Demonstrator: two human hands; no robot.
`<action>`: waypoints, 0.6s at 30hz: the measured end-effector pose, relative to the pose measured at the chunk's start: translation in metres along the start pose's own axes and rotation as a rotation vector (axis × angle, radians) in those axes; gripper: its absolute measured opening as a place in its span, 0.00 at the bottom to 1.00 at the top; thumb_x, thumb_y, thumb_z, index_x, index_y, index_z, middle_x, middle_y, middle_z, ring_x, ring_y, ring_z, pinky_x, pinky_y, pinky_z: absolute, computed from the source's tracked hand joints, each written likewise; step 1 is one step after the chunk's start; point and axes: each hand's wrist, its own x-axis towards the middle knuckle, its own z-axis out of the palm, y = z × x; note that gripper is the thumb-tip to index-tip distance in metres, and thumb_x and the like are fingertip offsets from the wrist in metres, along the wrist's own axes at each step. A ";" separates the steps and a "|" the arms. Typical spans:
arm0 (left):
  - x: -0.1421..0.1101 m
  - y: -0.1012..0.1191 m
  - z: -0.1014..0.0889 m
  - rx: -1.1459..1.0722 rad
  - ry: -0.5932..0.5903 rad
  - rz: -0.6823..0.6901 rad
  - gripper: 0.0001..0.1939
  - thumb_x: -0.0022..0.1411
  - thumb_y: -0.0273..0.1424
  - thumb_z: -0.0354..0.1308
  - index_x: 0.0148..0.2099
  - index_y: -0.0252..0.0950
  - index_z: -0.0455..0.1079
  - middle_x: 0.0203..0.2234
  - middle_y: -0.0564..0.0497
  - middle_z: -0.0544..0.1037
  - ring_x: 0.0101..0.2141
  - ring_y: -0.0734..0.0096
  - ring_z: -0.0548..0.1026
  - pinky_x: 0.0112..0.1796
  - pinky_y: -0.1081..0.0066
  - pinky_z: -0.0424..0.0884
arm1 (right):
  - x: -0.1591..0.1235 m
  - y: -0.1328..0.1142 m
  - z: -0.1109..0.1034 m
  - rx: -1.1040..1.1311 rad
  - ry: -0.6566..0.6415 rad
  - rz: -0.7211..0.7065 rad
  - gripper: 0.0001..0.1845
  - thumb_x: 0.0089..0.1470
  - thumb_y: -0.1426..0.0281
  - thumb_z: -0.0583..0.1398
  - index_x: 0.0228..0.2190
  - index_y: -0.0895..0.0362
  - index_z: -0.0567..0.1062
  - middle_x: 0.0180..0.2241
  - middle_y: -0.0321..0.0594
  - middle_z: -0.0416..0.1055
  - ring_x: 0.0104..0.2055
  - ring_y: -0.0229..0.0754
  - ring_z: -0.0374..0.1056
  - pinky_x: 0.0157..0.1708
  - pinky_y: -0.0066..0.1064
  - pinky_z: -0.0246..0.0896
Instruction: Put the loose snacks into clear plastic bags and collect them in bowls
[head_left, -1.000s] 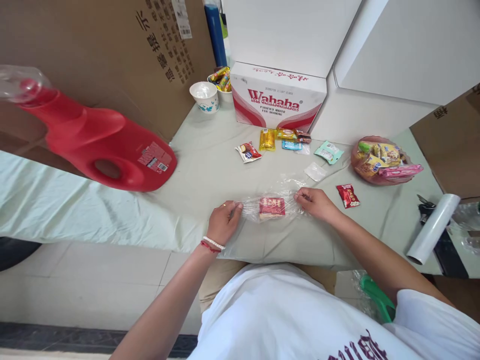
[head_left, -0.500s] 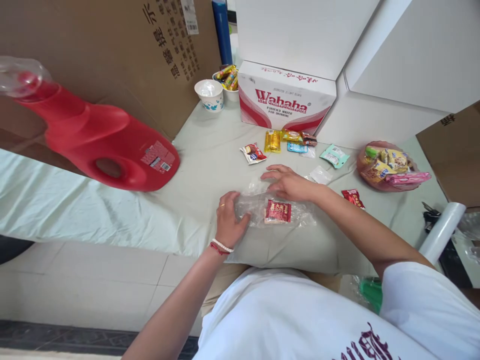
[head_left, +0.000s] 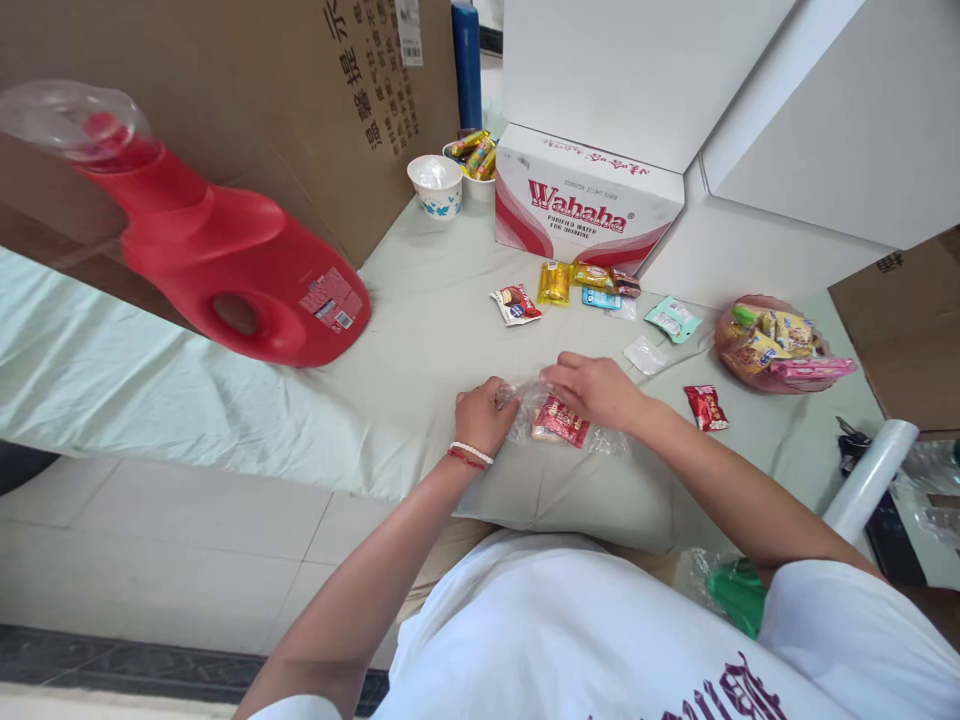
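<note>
A red snack packet [head_left: 562, 424] lies on the pale green cloth [head_left: 420, 340], wrapped in clear plastic film [head_left: 609, 440]. My left hand [head_left: 481, 415] pinches the film at the packet's left end, fingers closed. My right hand [head_left: 596, 390] reaches over the packet from the right, its fingers curled on the film at the top left, close to my left hand. The packet tilts slightly under the film.
A big red detergent jug [head_left: 225, 265] lies at the left. A Wahaha box [head_left: 589, 205], paper cups [head_left: 436, 185], loose snack packets [head_left: 555, 283], a small red packet [head_left: 705, 406] and a pink snack bowl [head_left: 776, 335] sit behind. A film roll [head_left: 870, 480] lies right.
The film was stretched between both hands a second ago. My right hand let go of the right end, crossed over the packet and now grips the film beside my left hand.
</note>
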 end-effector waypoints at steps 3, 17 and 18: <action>-0.003 -0.005 -0.003 0.032 0.027 0.042 0.06 0.60 0.33 0.60 0.39 0.39 0.75 0.28 0.51 0.79 0.35 0.61 0.77 0.42 0.62 0.69 | -0.018 -0.023 0.023 -0.063 -0.096 -0.041 0.16 0.68 0.68 0.54 0.53 0.49 0.76 0.42 0.42 0.74 0.33 0.41 0.67 0.27 0.31 0.45; -0.038 0.028 -0.017 -0.397 -0.120 0.115 0.12 0.66 0.32 0.52 0.41 0.38 0.78 0.32 0.51 0.78 0.31 0.69 0.77 0.37 0.67 0.75 | -0.044 -0.049 0.077 0.155 0.086 -0.110 0.16 0.64 0.73 0.57 0.51 0.56 0.77 0.52 0.52 0.69 0.57 0.54 0.62 0.57 0.49 0.63; -0.037 0.034 -0.011 -0.360 -0.100 0.154 0.15 0.66 0.29 0.50 0.43 0.38 0.79 0.36 0.49 0.79 0.36 0.68 0.78 0.42 0.66 0.75 | -0.047 -0.049 0.079 0.216 0.102 -0.123 0.16 0.64 0.71 0.58 0.52 0.58 0.76 0.54 0.54 0.68 0.59 0.56 0.61 0.59 0.51 0.62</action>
